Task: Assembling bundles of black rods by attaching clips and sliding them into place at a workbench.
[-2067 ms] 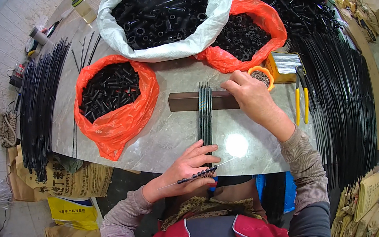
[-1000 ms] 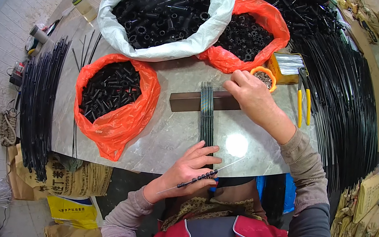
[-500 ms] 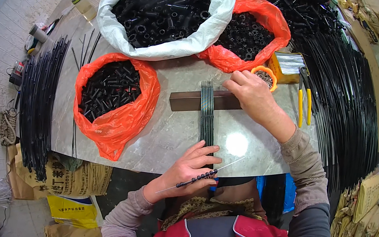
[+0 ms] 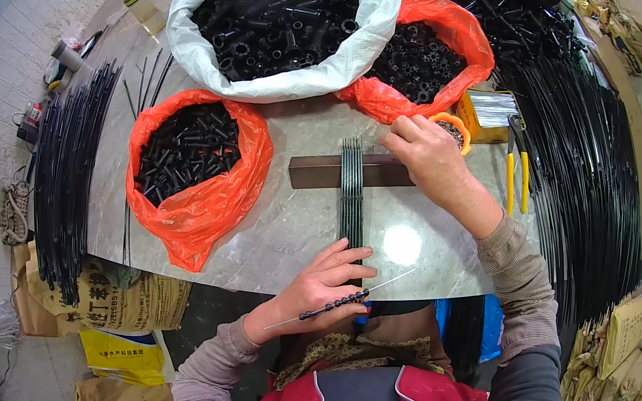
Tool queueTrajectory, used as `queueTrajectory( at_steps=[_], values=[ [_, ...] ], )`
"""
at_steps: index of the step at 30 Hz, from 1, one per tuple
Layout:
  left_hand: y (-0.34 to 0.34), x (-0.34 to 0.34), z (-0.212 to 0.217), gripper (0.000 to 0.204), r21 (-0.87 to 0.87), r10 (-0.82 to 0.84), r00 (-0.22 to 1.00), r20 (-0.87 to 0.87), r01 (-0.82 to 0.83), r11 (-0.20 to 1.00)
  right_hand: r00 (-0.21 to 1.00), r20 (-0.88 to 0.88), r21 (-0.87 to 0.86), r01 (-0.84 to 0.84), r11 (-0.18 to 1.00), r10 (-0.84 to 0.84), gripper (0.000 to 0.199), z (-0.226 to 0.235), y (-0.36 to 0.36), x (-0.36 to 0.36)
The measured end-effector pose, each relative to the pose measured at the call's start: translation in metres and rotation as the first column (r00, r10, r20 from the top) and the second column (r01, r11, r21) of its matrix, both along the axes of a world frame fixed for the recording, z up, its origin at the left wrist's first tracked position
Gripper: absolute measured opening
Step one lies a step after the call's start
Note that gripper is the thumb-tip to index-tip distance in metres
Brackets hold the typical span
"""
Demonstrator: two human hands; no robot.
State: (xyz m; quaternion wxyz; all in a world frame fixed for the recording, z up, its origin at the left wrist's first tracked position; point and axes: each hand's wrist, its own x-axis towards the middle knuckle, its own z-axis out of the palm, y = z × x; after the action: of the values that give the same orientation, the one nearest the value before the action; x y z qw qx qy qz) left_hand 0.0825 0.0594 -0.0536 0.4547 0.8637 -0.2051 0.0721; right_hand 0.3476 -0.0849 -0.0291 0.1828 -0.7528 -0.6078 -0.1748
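A flat bundle of thin dark rods (image 4: pixel 352 197) lies across a brown rectangular bar (image 4: pixel 314 171), its far ends jutting past the bar. My left hand (image 4: pixel 321 279) is closed around the near part of this bundle at the table's front edge. A thin wire strung with black beads (image 4: pixel 332 304) slants across the fingers of the same hand. Over the bar's right end, my right hand (image 4: pixel 427 154) has its fingertips pinched together; anything between them is too small to make out. Just behind it stands an orange cup (image 4: pixel 466 147) of small pieces, partly covered by the hand.
A white sack (image 4: pixel 185 56) and two red bags (image 4: pixel 199 236) (image 4: pixel 385 106) hold black plastic parts. Long black rods lie on the left (image 4: pixel 68 171) and right (image 4: pixel 589 182). Yellow-handled pliers (image 4: pixel 516 180) rest near a yellow box (image 4: pixel 473 126) of silvery pins.
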Motion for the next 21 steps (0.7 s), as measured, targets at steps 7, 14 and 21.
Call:
queueTrajectory(
  at_steps=[7,14,21],
  values=[
    [0.0,0.001,0.002,0.018,0.0,0.0,1.0,0.005,0.0,1.0,1.0,-0.013,0.022,0.01,1.0,-0.009,0.016,-0.002,-0.002,-0.003],
    [0.003,0.001,0.003,0.019,-0.016,0.009,1.0,-0.022,-0.009,1.0,0.999,-0.052,0.004,-0.003,1.0,0.003,0.016,-0.002,0.001,0.001],
    [0.001,0.002,0.006,0.019,-0.007,0.021,0.999,-0.031,-0.021,1.0,1.0,-0.02,-0.055,-0.019,0.998,0.018,0.017,-0.003,-0.001,0.009]
  ],
)
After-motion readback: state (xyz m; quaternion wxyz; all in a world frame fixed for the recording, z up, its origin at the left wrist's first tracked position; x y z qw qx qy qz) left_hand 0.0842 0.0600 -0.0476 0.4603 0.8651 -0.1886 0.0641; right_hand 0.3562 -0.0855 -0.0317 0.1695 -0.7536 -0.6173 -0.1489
